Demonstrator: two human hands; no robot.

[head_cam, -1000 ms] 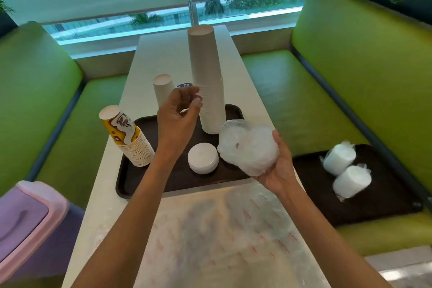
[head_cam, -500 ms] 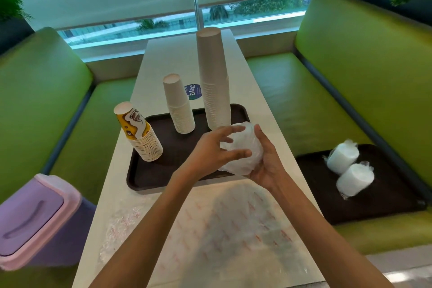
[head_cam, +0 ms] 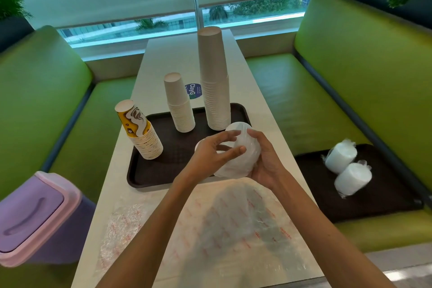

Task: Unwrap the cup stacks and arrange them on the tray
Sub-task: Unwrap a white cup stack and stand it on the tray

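wrapped cup stack [head_cam: 243, 164] looks light, crushable, slippery; right hand [head_cam: 268, 166] curled round it, left hand [head_cam: 208, 156] pinching its side; grip sidewalls gently

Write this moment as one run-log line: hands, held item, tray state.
hands: left hand and right hand both grip white plastic bundle | tray: three unwrapped cup stacks standing | seat tray: two wrapped stacks

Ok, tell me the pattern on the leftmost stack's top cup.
Top cup: yellow, white and brown swirls; head view.
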